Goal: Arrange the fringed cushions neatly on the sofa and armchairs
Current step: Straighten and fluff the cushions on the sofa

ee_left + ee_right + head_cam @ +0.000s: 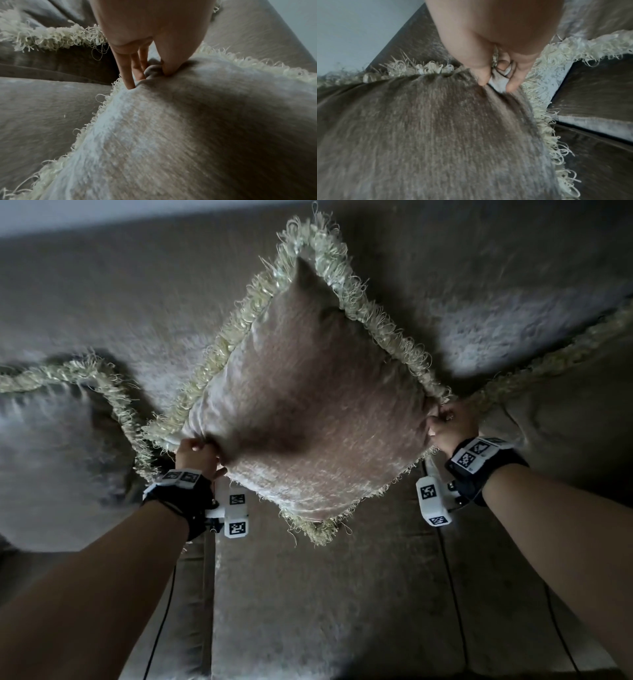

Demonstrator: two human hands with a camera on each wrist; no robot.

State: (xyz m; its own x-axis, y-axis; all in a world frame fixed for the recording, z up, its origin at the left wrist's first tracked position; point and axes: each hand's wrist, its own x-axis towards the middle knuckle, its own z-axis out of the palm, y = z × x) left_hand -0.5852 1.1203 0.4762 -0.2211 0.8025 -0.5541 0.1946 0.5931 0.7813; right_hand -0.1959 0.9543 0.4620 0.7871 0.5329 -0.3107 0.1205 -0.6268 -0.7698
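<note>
Velvet cushion (308, 405) held as a diamond between both hands, over the sofa (308, 594) seat.
The left hand (197, 455) pinches its left corner and the right hand (448, 428) pinches its right corner, so both are equally near. One corner points to the sofa back, one to the person; two more fringed cushions (51, 419) lean on either side.

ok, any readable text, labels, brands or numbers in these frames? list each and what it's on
No readable words, brands or numbers in any view.
Black-and-white square marker tags on the left wrist rig: coded patterns only, no letters or digits.
The same kind of tags on the right wrist rig: patterns only.
The held cushion, the other cushions and the sofa: no label or tag visible.
</note>
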